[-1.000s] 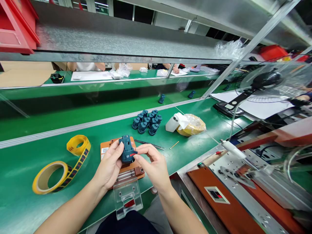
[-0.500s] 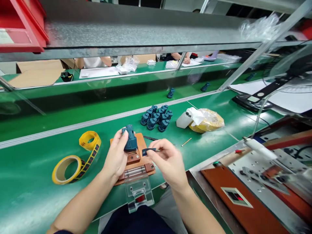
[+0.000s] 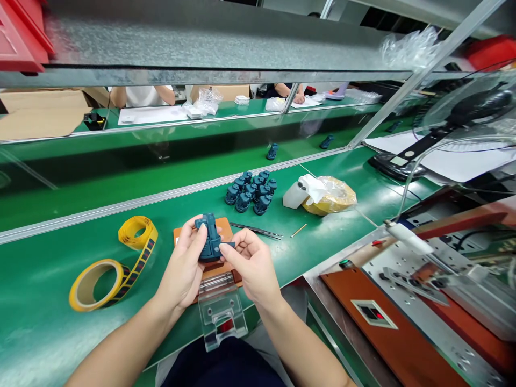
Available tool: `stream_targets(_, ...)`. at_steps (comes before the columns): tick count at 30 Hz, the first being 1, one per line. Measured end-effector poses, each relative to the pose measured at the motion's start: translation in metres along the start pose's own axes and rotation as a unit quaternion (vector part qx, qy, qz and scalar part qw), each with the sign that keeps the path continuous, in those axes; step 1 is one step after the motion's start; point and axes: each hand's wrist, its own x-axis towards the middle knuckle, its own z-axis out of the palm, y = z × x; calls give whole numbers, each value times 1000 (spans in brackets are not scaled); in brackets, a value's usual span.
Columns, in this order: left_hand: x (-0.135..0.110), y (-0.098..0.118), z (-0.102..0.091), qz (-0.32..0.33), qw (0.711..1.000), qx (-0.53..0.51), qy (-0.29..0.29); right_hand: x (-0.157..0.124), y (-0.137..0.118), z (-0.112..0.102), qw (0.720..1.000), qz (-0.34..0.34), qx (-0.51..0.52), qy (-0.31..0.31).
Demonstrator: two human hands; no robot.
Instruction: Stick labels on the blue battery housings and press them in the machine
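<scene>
**Left hand:** closed up tight around a dark teal plastic housing [image 3: 208, 243], fingers wrapped up its side, a solid grip.

**Right hand:** [image 3: 253, 267] about half closed, thumb and index pinching a small dark tab [image 3: 229, 245] right against the housing, other fingers loosely curled. The left hand [image 3: 181, 266] and this one nearly touch.

**Housing location:** up in the hands, just above an orange-brown jig [image 3: 226, 228] on the green workbench [image 3: 48, 279].

**Nearby:** fine tweezers [image 3: 256, 231] right of the jig, a pile of matching teal housings [image 3: 250, 192] past them, a yellow tape roll [image 3: 83, 295] to the left, a clear acrylic stand [image 3: 221, 317] in front.
</scene>
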Motion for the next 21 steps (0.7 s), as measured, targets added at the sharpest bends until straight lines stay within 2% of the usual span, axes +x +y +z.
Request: stream_targets(21, -1, -1, 2, -9, 1000, -12, 15, 2, 0, 2, 999, -2, -31, 15)
